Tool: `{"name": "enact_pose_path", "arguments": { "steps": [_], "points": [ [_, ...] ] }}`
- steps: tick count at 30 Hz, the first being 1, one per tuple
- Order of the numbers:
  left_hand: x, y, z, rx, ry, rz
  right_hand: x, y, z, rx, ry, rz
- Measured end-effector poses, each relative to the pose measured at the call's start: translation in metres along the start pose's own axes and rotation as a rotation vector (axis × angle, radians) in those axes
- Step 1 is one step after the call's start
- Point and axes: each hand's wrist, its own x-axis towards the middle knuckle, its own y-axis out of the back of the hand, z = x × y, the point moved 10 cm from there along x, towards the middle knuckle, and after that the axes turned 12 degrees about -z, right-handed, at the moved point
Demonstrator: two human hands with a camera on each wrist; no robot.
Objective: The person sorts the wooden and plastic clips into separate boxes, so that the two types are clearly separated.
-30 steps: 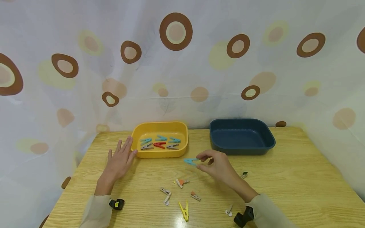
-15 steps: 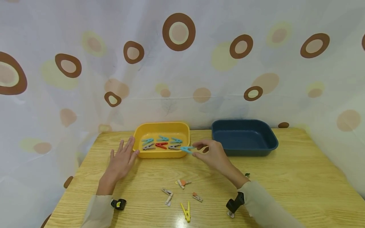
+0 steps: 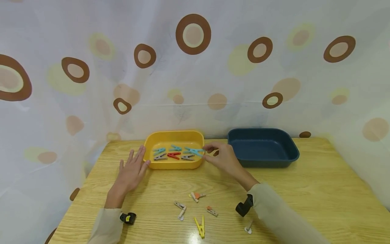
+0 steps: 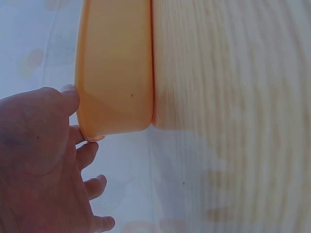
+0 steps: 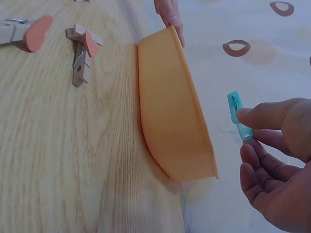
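My right hand (image 3: 223,156) pinches a light blue plastic clothespin (image 5: 240,114) between thumb and fingers. In the head view this clothespin overlaps the right end of the yellow tray (image 3: 173,166); the right wrist view has it above the rim. Inside the tray lie several clothespins: light blue ones (image 3: 175,148), a red clothespin (image 3: 174,155) between two grey clothespins (image 3: 160,157). The held piece partly covers the rightmost blue one. My left hand (image 3: 132,174) rests against the tray's left end, fingers spread and thumb at the near corner (image 4: 73,99).
A dark blue tray (image 3: 263,163) stands right of the yellow one, by the patterned cloth (image 3: 189,78). Nearer on the wooden table (image 3: 304,203) lie a yellow clothespin (image 3: 200,227) and several small wooden clothespins (image 3: 212,211) with coloured ornaments.
My right hand has carried the light blue clothespin from in front of the yellow tray up and left, over its right end. My left hand has stayed at the tray.
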Motion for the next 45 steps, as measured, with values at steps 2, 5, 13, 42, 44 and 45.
{"name": "enact_pose_path", "arguments": {
  "steps": [2, 5, 13, 42, 44, 45],
  "points": [
    [0.001, 0.0, 0.0, -0.001, 0.0, 0.0, 0.004, 0.0, 0.002, 0.004, -0.01, -0.001],
    [0.001, 0.0, 0.0, 0.0, -0.001, 0.001, 0.01, 0.0, 0.004, -0.002, -0.012, 0.007],
    [0.003, -0.001, 0.0, 0.0, -0.002, 0.007, 0.031, 0.0, 0.009, -0.043, -0.02, 0.021],
    [-0.001, 0.0, 0.0, -0.005, -0.007, 0.016, 0.081, -0.023, 0.052, -0.047, -0.099, -0.034],
    [0.0, 0.0, 0.0, -0.005, -0.006, 0.016, 0.083, -0.025, 0.051, -0.079, -0.091, -0.033],
    [0.0, 0.0, 0.0, -0.005, -0.006, 0.016, 0.084, -0.025, 0.05, -0.096, -0.087, -0.032]
  ]
}}
